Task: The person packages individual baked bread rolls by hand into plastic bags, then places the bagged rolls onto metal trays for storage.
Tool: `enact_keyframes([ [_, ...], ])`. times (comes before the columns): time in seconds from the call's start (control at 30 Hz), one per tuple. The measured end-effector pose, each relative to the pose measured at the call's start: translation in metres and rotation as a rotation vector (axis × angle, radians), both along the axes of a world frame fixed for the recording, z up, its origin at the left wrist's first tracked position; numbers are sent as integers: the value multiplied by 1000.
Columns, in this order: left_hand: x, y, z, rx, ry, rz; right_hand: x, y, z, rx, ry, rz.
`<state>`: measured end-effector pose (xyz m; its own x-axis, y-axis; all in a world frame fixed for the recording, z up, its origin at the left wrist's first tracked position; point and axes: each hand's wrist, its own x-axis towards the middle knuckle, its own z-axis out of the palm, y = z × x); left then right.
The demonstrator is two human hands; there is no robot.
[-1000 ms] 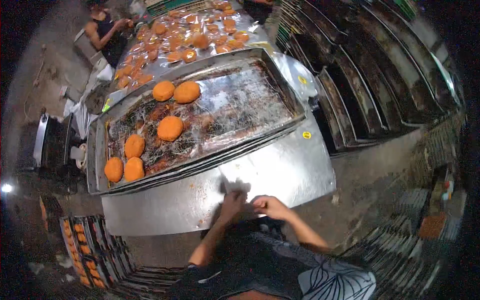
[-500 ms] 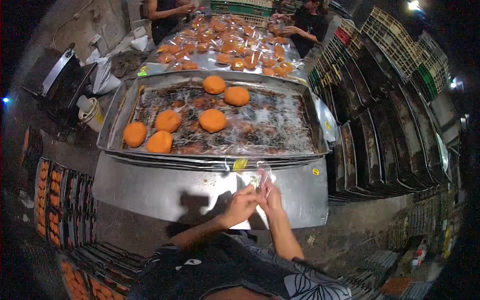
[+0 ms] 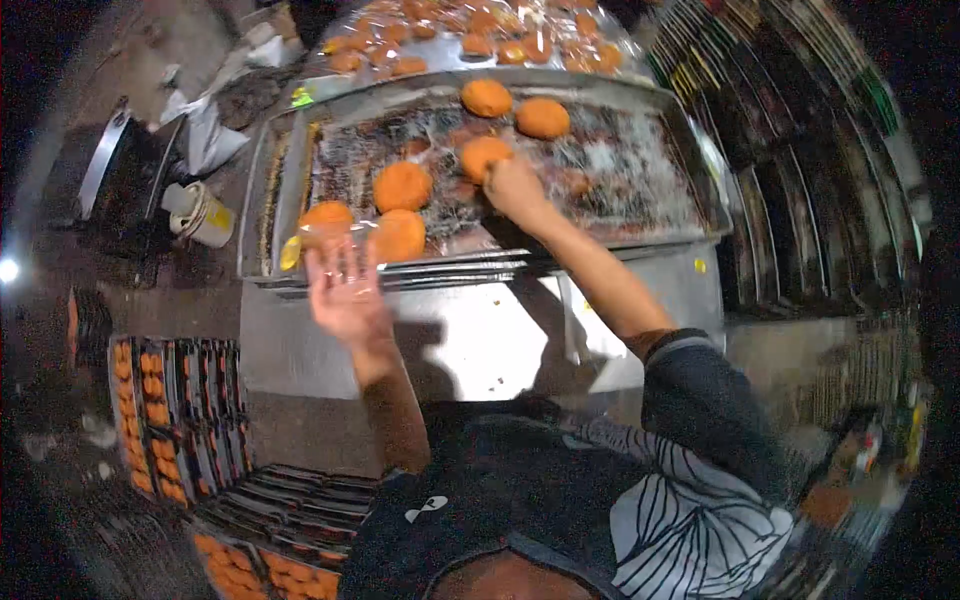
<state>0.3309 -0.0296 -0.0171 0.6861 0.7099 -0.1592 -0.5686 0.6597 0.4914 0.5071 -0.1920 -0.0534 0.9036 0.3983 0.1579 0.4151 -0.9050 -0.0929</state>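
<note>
My right hand (image 3: 520, 195) reaches over the metal tray (image 3: 690, 200), its fingers closed on the near edge of a round orange-brown bun (image 3: 484, 156). My left hand (image 3: 345, 295) is at the tray's front edge, palm up with fingers stretched out. Thin clear plastic, apparently a bag (image 3: 340, 240) with a yellow label, lies over those fingers; its exact outline is hard to see. Just beyond the left fingers sit two buns, one at left (image 3: 327, 218) and one at right (image 3: 398, 236). Another bun (image 3: 402, 187) lies behind them, and two more (image 3: 487, 98) (image 3: 543, 118) rest at the back.
Bagged buns (image 3: 510, 50) cover the table behind the tray. A metal surface (image 3: 310, 350) lies in front. Dark stacked trays (image 3: 790, 220) stand at right, racks of buns (image 3: 150, 420) at lower left, and a white bucket (image 3: 205, 215) at left.
My hands were together over the metal surface with clear plastic; now they are apart. The right has gone forward to a bun, the left leftward with the plastic. The view has tilted down.
</note>
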Motion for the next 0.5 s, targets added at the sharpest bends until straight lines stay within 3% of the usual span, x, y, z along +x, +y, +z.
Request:
enact_keyframes([
  [0.07, -1, 15, -8, -67, -29, 48, -35, -1, 24, 49, 266, 262],
  [0.13, 5, 24, -18, -153, -23, 110, -91, 2, 5, 375, -51, 293],
  [0.23, -2, 15, -17, -165, -47, 108, -79, 2, 7, 474, 89, 426],
  [0.33, -13, 9, -12, -184, -89, 100, -53, 17, 16, 298, 107, 291],
  [0.4, -17, 3, -8, -167, -46, 112, -30, 34, -3, 301, -17, 248],
  [0.47, -26, 4, -6, -157, -47, 136, 3, 54, -34, 43, -32, 229],
  [0.5, -29, 8, -4, -153, -58, 147, 4, 55, -14, 195, 190, 173],
])
